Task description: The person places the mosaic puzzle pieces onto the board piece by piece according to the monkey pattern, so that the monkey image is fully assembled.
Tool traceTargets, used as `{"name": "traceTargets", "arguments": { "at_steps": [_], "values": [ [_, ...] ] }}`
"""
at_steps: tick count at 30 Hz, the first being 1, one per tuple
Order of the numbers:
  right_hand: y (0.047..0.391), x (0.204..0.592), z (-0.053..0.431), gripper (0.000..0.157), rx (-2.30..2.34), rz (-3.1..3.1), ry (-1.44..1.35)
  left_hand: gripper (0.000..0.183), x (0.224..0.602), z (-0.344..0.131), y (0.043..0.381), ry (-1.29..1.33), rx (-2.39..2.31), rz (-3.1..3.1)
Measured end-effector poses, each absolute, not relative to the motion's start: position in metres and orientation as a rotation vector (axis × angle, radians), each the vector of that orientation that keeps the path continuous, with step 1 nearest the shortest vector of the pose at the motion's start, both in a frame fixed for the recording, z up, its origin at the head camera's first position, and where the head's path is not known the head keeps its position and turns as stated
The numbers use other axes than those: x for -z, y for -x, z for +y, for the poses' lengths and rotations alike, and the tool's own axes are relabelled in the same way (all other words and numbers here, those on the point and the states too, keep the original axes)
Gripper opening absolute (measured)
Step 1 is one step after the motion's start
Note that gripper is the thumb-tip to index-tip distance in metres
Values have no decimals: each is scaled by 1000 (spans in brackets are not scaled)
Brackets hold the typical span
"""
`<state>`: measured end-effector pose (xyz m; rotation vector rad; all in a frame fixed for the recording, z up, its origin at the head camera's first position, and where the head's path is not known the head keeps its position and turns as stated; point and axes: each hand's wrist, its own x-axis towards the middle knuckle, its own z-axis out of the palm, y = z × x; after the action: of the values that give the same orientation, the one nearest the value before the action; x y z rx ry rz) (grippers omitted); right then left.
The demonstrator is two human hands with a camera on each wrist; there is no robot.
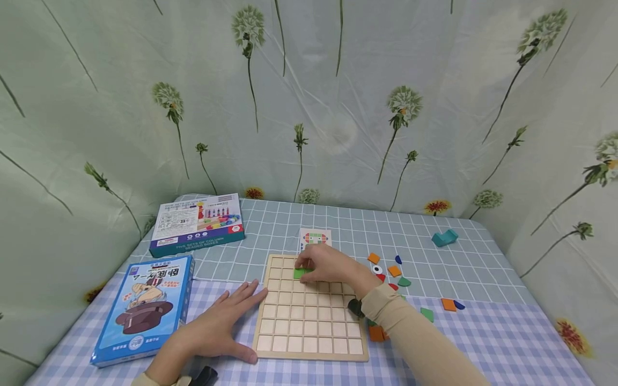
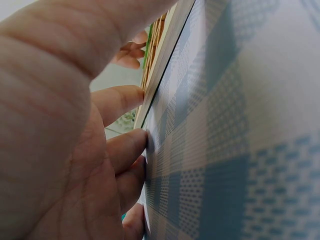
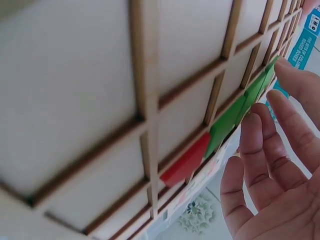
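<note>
A wooden grid board (image 1: 289, 327) lies on the table, its compartments edged by raised strips. At its far left part, my right hand (image 1: 328, 264) has thumb and index finger around a green square tile (image 1: 299, 273). The right wrist view shows green tiles (image 3: 230, 120) in a row along the far side, with a red tile (image 3: 187, 160) at the near end of that row. My left hand (image 1: 224, 321) is spread beside the board, fingertips at its left edge and thumb near the front left corner. In the left wrist view, those fingers (image 2: 125, 145) reach the board's side.
A pattern card (image 1: 315, 236) lies beyond the board. Loose orange, red, green and blue pieces (image 1: 394, 271) are scattered to its right, partly behind my right arm. On the left are a blue box (image 1: 145, 311) and a bead-set box (image 1: 198, 225). A teal piece (image 1: 444, 237) lies far right.
</note>
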<state>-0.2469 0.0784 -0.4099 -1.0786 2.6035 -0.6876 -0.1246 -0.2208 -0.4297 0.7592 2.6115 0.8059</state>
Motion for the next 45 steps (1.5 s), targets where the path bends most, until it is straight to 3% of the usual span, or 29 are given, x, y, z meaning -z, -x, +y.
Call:
{"name": "traceTargets", "arguments": {
  "at_steps": [21, 32, 45],
  "values": [
    [234, 389, 161, 15, 710, 2621, 839, 124, 432, -222, 126, -740, -819, 2595],
    [221, 393, 214, 18, 735, 2699, 550, 124, 431, -220, 126, -713, -841, 2576],
    [213, 406, 240, 15, 708, 2711, 505, 124, 431, -219, 125, -719, -827, 2587]
  ]
}}
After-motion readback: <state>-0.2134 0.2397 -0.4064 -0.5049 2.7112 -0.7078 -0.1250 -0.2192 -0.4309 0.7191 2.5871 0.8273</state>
